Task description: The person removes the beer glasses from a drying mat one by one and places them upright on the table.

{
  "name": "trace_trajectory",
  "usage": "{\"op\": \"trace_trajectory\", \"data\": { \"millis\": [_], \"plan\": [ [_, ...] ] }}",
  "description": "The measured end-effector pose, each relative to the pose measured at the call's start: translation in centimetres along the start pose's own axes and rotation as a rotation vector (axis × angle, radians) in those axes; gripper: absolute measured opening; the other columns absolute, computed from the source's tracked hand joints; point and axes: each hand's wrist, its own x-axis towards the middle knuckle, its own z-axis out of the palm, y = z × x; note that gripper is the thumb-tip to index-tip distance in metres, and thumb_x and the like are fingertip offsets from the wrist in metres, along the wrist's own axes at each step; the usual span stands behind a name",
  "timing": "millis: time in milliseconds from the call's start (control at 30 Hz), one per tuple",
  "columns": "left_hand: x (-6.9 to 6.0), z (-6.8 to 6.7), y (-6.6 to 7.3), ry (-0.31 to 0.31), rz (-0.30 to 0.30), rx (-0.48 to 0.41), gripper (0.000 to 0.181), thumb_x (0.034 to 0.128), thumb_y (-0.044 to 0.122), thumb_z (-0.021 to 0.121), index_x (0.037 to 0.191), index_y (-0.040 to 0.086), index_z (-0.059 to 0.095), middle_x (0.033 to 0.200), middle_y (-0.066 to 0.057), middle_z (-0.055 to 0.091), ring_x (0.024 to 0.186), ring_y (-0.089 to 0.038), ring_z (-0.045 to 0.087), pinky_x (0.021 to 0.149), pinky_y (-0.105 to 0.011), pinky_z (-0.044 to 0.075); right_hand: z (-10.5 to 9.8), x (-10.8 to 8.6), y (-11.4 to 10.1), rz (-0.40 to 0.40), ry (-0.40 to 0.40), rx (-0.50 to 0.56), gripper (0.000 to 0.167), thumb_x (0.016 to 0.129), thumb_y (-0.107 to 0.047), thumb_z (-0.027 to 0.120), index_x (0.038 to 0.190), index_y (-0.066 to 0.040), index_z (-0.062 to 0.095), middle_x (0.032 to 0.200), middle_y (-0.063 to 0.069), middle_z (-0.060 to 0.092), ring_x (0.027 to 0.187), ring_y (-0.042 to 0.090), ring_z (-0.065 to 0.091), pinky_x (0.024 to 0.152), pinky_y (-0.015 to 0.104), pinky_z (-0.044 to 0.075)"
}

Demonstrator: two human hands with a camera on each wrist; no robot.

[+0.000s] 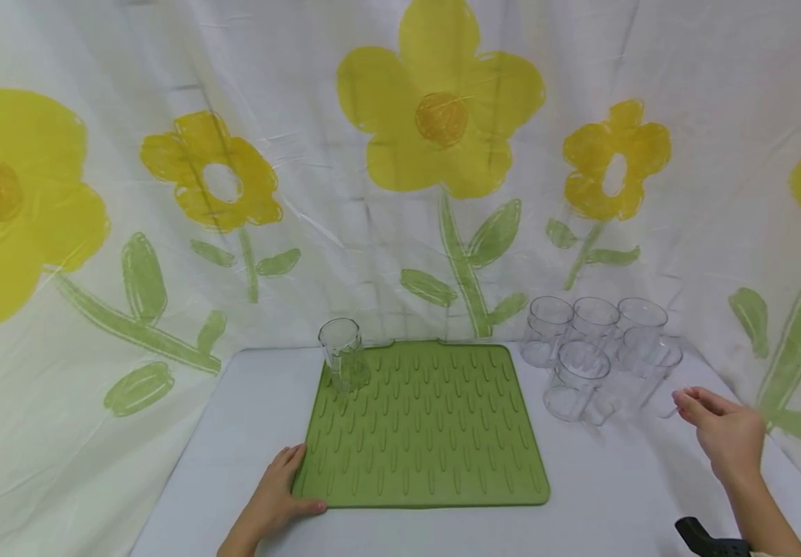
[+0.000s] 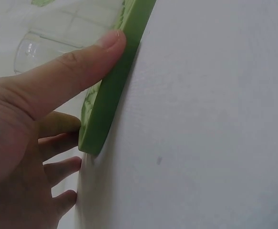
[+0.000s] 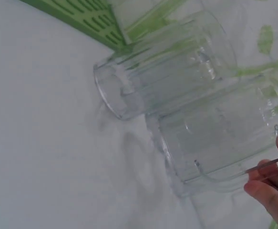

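My right hand (image 1: 727, 433) pinches the handle of a clear glass mug (image 1: 651, 363) at the right of the table. In the right wrist view, thumb and fingers (image 3: 267, 195) meet around that handle beside the held mug (image 3: 215, 138); another glass mug (image 3: 167, 67) stands close by. A green ribbed mat (image 1: 428, 433) lies mid-table. My left hand (image 1: 275, 491) rests at its near left corner, fingers along the left side and thumb (image 2: 112, 40) against the front edge. One glass mug (image 1: 343, 356) stands on the mat's far left corner.
Several more clear glass mugs (image 1: 547, 329) are grouped right of the mat on the white table (image 1: 616, 480). A flower-printed curtain (image 1: 345, 263) hangs behind the table. A black object (image 1: 710, 538) shows by the right wrist.
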Motion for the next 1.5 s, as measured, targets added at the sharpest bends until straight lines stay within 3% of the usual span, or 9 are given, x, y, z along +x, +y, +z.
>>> {"op": "trace_trajectory", "data": {
  "millis": [200, 333, 433, 600, 900, 1033, 1133, 1267, 1500],
  "plan": [
    [0.1, -0.1, 0.2, 0.007, 0.009, 0.006, 0.115, 0.0589, 0.038, 0.091, 0.146, -0.009, 0.032, 0.15, -0.032, 0.034, 0.141, -0.054, 0.023, 0.113, -0.066, 0.027, 0.9, -0.1, 1.2, 0.011, 0.042, -0.113, 0.008, 0.088, -0.018, 0.072, 0.09, -0.026, 0.073, 0.057, -0.04, 0.054, 0.053, -0.017, 0.058, 0.052, 0.002, 0.046],
    [0.1, -0.1, 0.2, 0.006, -0.001, 0.003, 0.116, 0.0585, 0.038, 0.091, 0.147, -0.009, 0.032, 0.15, -0.031, 0.035, 0.14, -0.054, 0.023, 0.113, -0.066, 0.027, 1.4, -0.3, 1.7, -0.008, 0.068, -0.161, 0.025, 0.089, -0.018, 0.071, 0.108, -0.004, 0.071, 0.056, -0.042, 0.052, 0.052, -0.018, 0.056, 0.051, 0.002, 0.045],
    [0.1, 0.0, 0.1, 0.006, -0.005, 0.003, 0.116, 0.0584, 0.038, 0.091, 0.147, -0.009, 0.033, 0.149, -0.031, 0.035, 0.141, -0.054, 0.024, 0.113, -0.066, 0.027, 1.5, -0.4, 2.1, -0.008, 0.062, -0.141, 0.006, 0.088, -0.019, 0.072, 0.093, -0.022, 0.073, 0.056, -0.041, 0.054, 0.051, -0.018, 0.057, 0.049, 0.003, 0.044],
    [0.0, 0.0, 0.0, 0.009, 0.002, 0.007, 0.115, 0.0584, 0.038, 0.091, 0.147, -0.008, 0.033, 0.149, -0.032, 0.035, 0.141, -0.053, 0.024, 0.114, -0.066, 0.026, 1.9, -0.6, 2.7, 0.033, 0.072, -0.097, 0.037, 0.087, -0.02, 0.073, 0.067, -0.047, 0.057, 0.054, -0.038, 0.056, 0.05, -0.017, 0.057, 0.047, 0.005, 0.043],
    [0.0, 0.0, 0.0, 0.014, -0.002, 0.013, 0.115, 0.0585, 0.039, 0.091, 0.147, -0.007, 0.033, 0.15, -0.03, 0.036, 0.141, -0.052, 0.024, 0.114, -0.065, 0.027, 1.8, -0.7, 3.0, 0.042, 0.055, -0.079, 0.024, 0.085, -0.022, 0.076, 0.074, -0.04, 0.064, 0.059, -0.038, 0.057, 0.053, -0.015, 0.059, 0.052, 0.004, 0.045],
    [0.0, 0.1, -0.1, 0.016, 0.001, 0.01, 0.115, 0.0587, 0.038, 0.091, 0.147, -0.007, 0.033, 0.15, -0.03, 0.036, 0.141, -0.052, 0.024, 0.114, -0.065, 0.026, 1.7, -0.7, 3.0, -0.02, 0.003, -0.058, 0.032, 0.085, -0.02, 0.076, 0.072, -0.045, 0.061, 0.062, -0.038, 0.059, 0.056, -0.016, 0.06, 0.054, 0.002, 0.047],
    [0.0, 0.1, -0.1, 0.018, 0.006, 0.005, 0.115, 0.0587, 0.038, 0.091, 0.147, -0.008, 0.033, 0.149, -0.03, 0.036, 0.14, -0.053, 0.025, 0.114, -0.065, 0.026, 1.4, -0.7, 2.8, -0.084, -0.02, -0.119, 0.017, 0.085, -0.022, 0.077, 0.08, -0.037, 0.069, 0.064, -0.041, 0.058, 0.058, -0.019, 0.059, 0.053, 0.003, 0.046],
    [-0.1, 0.0, -0.1, 0.02, 0.008, 0.002, 0.114, 0.0585, 0.037, 0.091, 0.146, -0.008, 0.034, 0.148, -0.031, 0.037, 0.14, -0.053, 0.026, 0.114, -0.065, 0.027, 0.7, -0.8, 2.1, -0.097, 0.017, -0.189, 0.014, 0.084, -0.026, 0.078, 0.096, -0.02, 0.075, 0.063, -0.044, 0.054, 0.061, -0.024, 0.055, 0.053, 0.004, 0.043],
    [-0.1, 0.0, 0.0, 0.026, 0.021, 0.004, 0.113, 0.0583, 0.036, 0.092, 0.145, -0.009, 0.036, 0.147, -0.031, 0.038, 0.139, -0.053, 0.027, 0.113, -0.065, 0.028, -0.5, -0.9, -0.3, -0.022, 0.145, -0.145, 0.016, 0.081, -0.025, 0.08, 0.095, -0.03, 0.076, 0.061, -0.045, 0.052, 0.066, -0.028, 0.049, 0.056, -0.002, 0.038]
  ]
}}
